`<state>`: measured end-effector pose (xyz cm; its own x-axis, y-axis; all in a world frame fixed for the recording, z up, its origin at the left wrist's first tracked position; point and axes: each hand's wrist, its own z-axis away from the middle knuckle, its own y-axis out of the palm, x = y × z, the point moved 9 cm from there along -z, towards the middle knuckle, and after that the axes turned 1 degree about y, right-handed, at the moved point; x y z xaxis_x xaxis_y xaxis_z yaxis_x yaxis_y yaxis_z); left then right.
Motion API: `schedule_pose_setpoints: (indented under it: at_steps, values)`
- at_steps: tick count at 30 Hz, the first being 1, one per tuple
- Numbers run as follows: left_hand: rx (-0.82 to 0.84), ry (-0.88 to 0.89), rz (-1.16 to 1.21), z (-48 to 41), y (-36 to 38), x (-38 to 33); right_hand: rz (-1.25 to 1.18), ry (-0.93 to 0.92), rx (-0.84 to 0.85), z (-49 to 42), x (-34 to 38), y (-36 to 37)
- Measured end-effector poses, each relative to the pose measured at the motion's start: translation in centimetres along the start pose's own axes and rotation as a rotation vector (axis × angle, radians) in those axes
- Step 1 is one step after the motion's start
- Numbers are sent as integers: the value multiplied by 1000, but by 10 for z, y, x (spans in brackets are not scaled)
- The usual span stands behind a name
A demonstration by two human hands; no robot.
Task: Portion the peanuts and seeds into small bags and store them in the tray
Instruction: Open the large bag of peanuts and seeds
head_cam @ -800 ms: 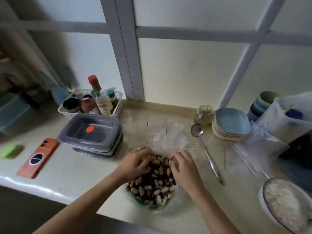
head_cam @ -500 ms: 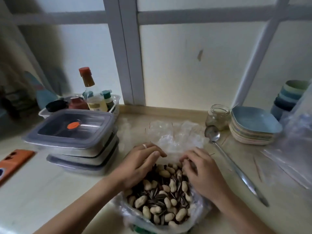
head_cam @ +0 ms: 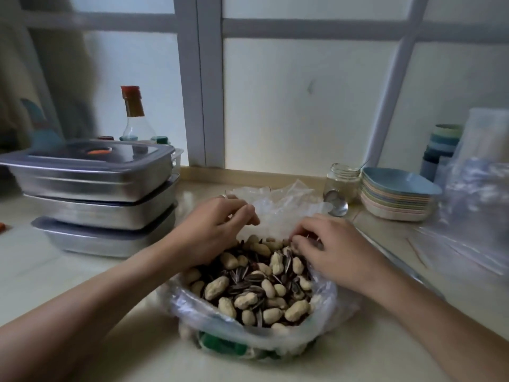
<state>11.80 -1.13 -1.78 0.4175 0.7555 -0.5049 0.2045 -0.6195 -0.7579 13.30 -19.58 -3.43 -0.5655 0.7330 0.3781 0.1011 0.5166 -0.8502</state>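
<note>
Pale countertop: left hand [head_cam: 217,230] and right hand [head_cam: 333,244] reach over the plastic bag [head_cam: 187,304], curled fingers pinching peanuts [head_cam: 217,288] at its far rim.

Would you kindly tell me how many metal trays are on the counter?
3, all in one stack at left: top tray, middle tray, bottom tray; others may hide behind.
</note>
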Motion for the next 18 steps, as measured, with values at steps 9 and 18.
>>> schedule_pose_setpoints:
  at_steps: [9,18]
  values:
    - [36,-50,84,-2,-4,1,-11,336,-89,-19,-49,-15]
    - [-77,-347,-73,-12,-9,57,66,210,-327,-37,-6,-44]
